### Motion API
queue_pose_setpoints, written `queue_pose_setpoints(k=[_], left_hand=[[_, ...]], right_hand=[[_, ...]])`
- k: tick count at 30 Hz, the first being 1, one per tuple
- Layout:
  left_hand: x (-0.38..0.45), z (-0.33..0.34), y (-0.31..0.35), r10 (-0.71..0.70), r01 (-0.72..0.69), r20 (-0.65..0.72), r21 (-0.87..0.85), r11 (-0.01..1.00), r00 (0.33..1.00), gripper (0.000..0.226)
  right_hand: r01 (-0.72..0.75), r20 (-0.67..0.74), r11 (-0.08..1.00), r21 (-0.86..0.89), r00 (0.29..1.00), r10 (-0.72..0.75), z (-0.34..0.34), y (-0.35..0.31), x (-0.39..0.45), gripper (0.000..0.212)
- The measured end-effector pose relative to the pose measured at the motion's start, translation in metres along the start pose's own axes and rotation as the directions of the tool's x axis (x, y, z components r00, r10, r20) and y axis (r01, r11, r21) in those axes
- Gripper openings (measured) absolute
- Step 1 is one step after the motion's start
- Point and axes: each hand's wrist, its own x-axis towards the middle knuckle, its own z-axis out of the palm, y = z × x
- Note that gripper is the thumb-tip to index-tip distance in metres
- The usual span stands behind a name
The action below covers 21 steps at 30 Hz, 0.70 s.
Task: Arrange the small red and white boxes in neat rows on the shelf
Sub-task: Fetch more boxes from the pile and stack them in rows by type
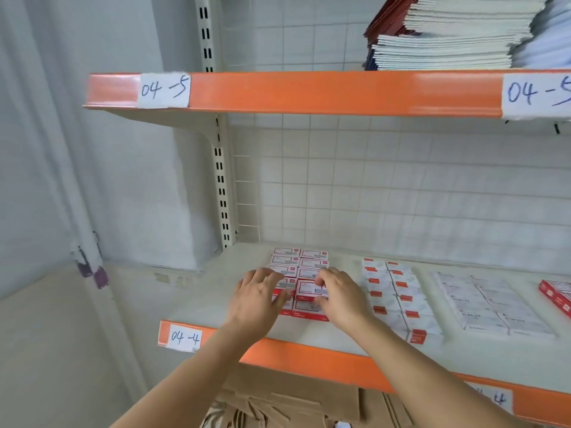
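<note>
Small red and white boxes (301,261) lie in two rows on the shelf (336,335) marked 04-4, at its left part. My right hand (338,295) pinches one raised box (306,290) in the right row between thumb and fingers. My left hand (258,296) rests with spread fingers on the boxes of the left row and hides several of them.
To the right lie two rows of white boxes with red corners (394,291), then flat white packs (491,304), and red boxes (556,295) at the frame's edge. The upper shelf (309,92) carries stacked notebooks (448,35). Cardboard (293,403) lies below.
</note>
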Motion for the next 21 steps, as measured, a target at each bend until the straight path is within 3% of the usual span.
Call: queue_pose_setpoints(k=[8,14,21], left_hand=[[0.013,0.007,-0.006,0.101,-0.1,0.026,-0.046,0.994,0.995,0.041],[0.023,0.019,0.017,0.222,-0.217,0.047,-0.091,0.972,0.974,0.04],[0.032,0.046,0.098,0.415,-0.395,0.08,-0.192,0.899,0.906,0.038]], right_hand=[[-0.038,-0.033,0.997,-0.074,0.999,0.035,0.009,-0.003,0.004,0.026],[-0.07,-0.083,0.995,-0.074,0.994,0.064,-0.003,0.006,-0.01,0.041],[-0.274,-0.158,0.944,-0.185,0.956,0.246,-0.056,0.079,-0.069,0.041]])
